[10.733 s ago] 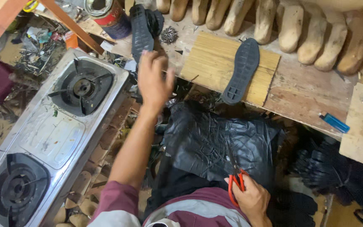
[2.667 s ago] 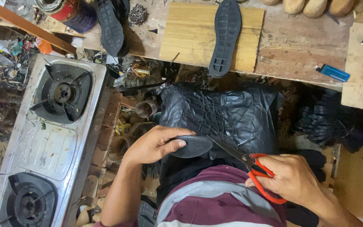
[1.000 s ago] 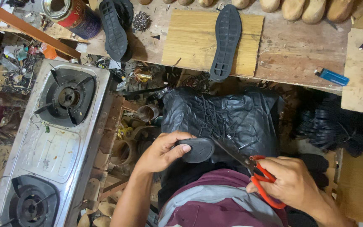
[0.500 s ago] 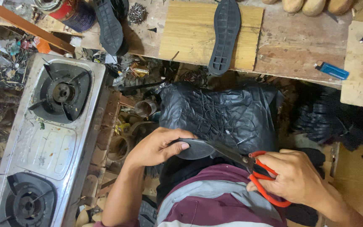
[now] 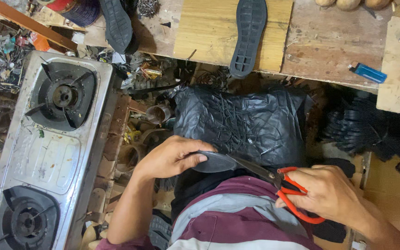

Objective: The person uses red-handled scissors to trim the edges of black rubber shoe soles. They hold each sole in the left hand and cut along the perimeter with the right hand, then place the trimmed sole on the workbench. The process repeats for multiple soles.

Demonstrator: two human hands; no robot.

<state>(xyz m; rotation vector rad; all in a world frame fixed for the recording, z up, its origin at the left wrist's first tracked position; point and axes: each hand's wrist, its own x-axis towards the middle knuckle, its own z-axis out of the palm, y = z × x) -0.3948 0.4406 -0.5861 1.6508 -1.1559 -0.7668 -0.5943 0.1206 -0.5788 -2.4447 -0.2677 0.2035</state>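
Note:
My left hand (image 5: pixel 171 156) grips a black rubber shoe sole (image 5: pixel 216 162) over my lap, fingers wrapped over its left end. My right hand (image 5: pixel 327 190) holds red-handled scissors (image 5: pixel 283 185), and their blades meet the sole's right edge. Just beyond the sole lies a black plastic sheet (image 5: pixel 246 125) strewn with thin black rubber trimmings. Another black sole (image 5: pixel 248 34) lies tread up on a light wooden board (image 5: pixel 200 28) on the workbench.
A steel two-burner gas stove (image 5: pixel 47 148) stands at the left. On the workbench (image 5: pixel 329 46) are a black shoe (image 5: pixel 115 25), a red tin (image 5: pixel 72 8) and a blue lighter (image 5: pixel 367 73). Scrap and clutter fill the gap between stove and bench. Black rubber strips (image 5: pixel 371 129) pile up at right.
Earlier my left hand reached up to the bench; it now holds a sole at my lap. Over the last second the scissors have stayed at the sole's edge, with only small shifts.

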